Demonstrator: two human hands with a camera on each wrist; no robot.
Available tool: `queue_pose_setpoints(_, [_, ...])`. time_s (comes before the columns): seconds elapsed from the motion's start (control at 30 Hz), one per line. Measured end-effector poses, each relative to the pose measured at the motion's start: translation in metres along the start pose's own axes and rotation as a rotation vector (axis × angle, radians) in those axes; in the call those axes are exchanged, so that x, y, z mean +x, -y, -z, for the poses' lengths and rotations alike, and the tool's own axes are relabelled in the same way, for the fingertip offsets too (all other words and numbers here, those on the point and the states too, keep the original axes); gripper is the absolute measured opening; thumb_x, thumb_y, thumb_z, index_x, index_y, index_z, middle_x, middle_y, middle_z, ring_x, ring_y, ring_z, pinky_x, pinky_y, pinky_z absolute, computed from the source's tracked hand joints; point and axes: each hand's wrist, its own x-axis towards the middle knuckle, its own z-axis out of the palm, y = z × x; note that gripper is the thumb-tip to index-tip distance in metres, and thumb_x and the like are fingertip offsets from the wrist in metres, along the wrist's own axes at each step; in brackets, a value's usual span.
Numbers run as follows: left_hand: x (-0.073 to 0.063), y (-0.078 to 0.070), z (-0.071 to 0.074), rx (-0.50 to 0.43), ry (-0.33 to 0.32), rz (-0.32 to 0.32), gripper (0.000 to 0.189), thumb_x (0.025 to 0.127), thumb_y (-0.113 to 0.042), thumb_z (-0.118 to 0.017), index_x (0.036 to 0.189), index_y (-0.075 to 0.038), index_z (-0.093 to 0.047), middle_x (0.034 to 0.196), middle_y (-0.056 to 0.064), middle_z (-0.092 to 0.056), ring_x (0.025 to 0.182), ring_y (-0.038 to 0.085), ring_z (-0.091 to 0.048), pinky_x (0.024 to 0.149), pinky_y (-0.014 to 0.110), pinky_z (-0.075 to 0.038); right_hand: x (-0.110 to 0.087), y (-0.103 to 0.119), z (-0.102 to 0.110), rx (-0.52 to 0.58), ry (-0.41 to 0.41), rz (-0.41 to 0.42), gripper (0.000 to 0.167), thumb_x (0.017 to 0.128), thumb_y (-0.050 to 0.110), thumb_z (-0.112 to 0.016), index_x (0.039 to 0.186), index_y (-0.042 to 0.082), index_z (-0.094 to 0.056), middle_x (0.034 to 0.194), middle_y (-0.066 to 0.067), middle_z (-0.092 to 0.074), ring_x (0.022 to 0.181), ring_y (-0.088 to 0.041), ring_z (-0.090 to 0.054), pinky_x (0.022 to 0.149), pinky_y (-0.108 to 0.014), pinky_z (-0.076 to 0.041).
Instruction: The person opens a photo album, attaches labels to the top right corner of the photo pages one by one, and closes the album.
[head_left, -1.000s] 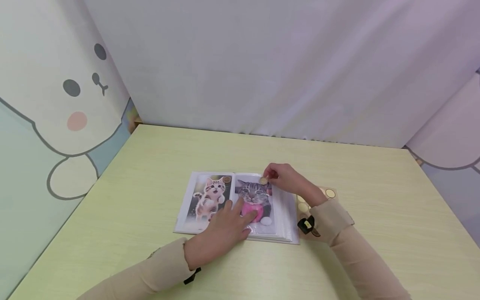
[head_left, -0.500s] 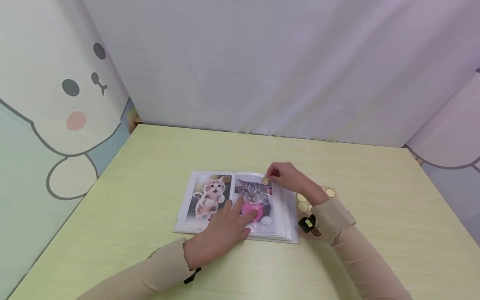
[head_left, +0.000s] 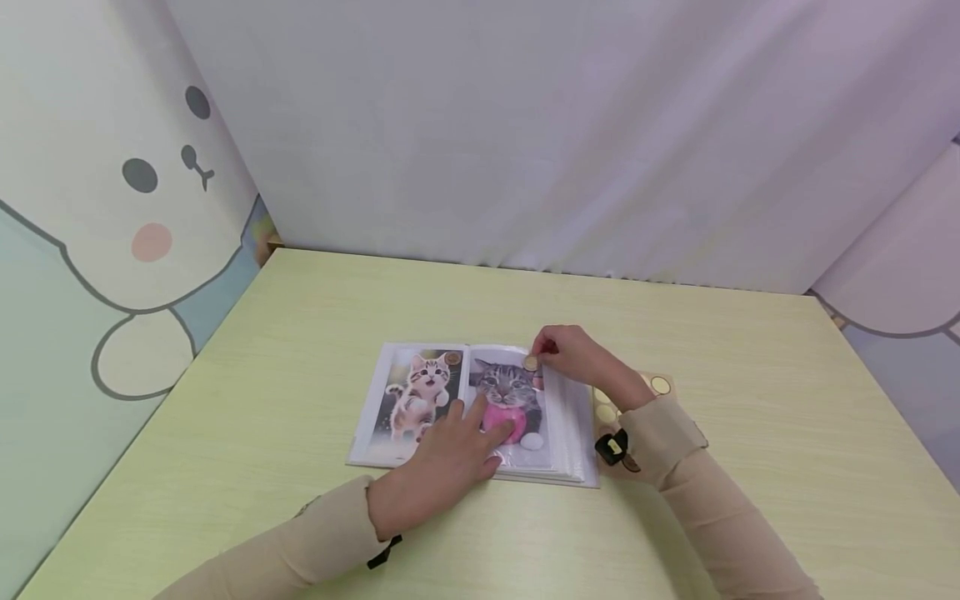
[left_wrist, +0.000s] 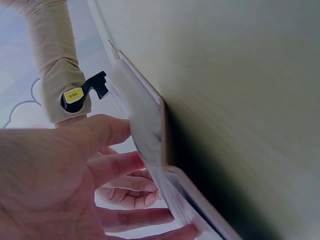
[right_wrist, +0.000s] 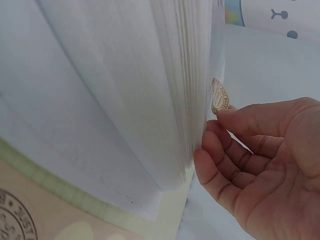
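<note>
A photo album point(head_left: 575, 442) lies spread on the table, a kitten picture point(head_left: 420, 396) on its left page and a grey cat picture point(head_left: 510, 392) with a pink shape on its right page. My left hand point(head_left: 442, 467) rests across the lower middle of the pages, fingers extended; the left wrist view shows its fingertips touching them. At the right page's top right corner, my right hand point(head_left: 572, 354) pinches a round sticker point(right_wrist: 220, 97) between thumb and finger. That sticker lies partly against the page. Another round brown sticker point(head_left: 453, 358) is on the kitten picture's top right corner.
A sticker sheet point(head_left: 662, 386) with several round spots lies right of the album, partly under my right wrist. Its printed edge shows low in the right wrist view. The pale table point(head_left: 315, 333) ends at a hanging white curtain point(head_left: 480, 142).
My right hand has shifted slightly right along the page's top corner, with the sticker still at its fingertips. The left hand stays in place.
</note>
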Motion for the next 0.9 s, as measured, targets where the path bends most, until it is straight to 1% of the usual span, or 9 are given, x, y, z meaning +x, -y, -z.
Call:
queue_pose_setpoints(0.27, [0.0,0.0,0.001,0.002,0.002,0.0,0.039,0.088,-0.037,-0.06,0.125,-0.026,-0.057,0.126,0.017,-0.05,0.093,0.03,-0.055,0.059,0.03,-0.054,0.002,0.0,-0.003,-0.027,0.012,-0.002,0.006,0.087,0.005,-0.06,0.092,0.003,-0.063,0.084,-0.008,-0.061,0.075,-0.017,-0.052,0.068,-0.028,-0.046])
queue_pose_setpoints(0.4, [0.001,0.0,0.0,0.001,-0.003,0.0,0.039,0.088,-0.037,-0.06,0.125,-0.027,-0.057,0.126,0.017,-0.05,0.092,0.03,-0.055,0.058,0.029,-0.053,0.003,0.001,-0.005,-0.067,0.01,-0.006,0.007,0.086,0.006,-0.062,0.092,0.003,-0.065,0.085,-0.007,-0.061,0.075,-0.017,-0.053,0.069,-0.028,-0.048])
queue_pose_setpoints(0.6, [0.0,0.0,-0.001,0.015,-0.026,-0.01,0.038,0.088,-0.038,-0.06,0.124,-0.026,-0.058,0.123,0.017,-0.051,0.09,0.029,-0.055,0.056,0.027,-0.052,0.001,0.007,-0.006,-0.163,0.004,0.001,0.01,0.085,0.009,-0.065,0.093,0.003,-0.069,0.087,-0.007,-0.059,0.076,-0.017,-0.053,0.07,-0.029,-0.049])
queue_pose_setpoints(0.8, [0.0,0.0,0.0,0.009,-0.017,-0.006,0.04,0.087,-0.038,-0.06,0.125,-0.025,-0.057,0.125,0.018,-0.05,0.092,0.03,-0.055,0.057,0.029,-0.053,-0.002,0.014,-0.007,-0.281,0.021,0.039,0.014,0.087,0.009,-0.064,0.096,0.004,-0.073,0.086,-0.006,-0.057,0.073,-0.015,-0.054,0.068,-0.027,-0.049])
queue_pose_setpoints(0.9, [0.0,0.0,0.0,0.001,-0.016,-0.005,0.04,0.087,-0.037,-0.06,0.125,-0.025,-0.057,0.126,0.018,-0.049,0.093,0.031,-0.055,0.058,0.03,-0.053,-0.003,0.016,-0.007,-0.319,0.028,0.056,0.014,0.087,0.01,-0.063,0.095,0.006,-0.074,0.085,-0.005,-0.056,0.071,-0.014,-0.053,0.066,-0.025,-0.047])
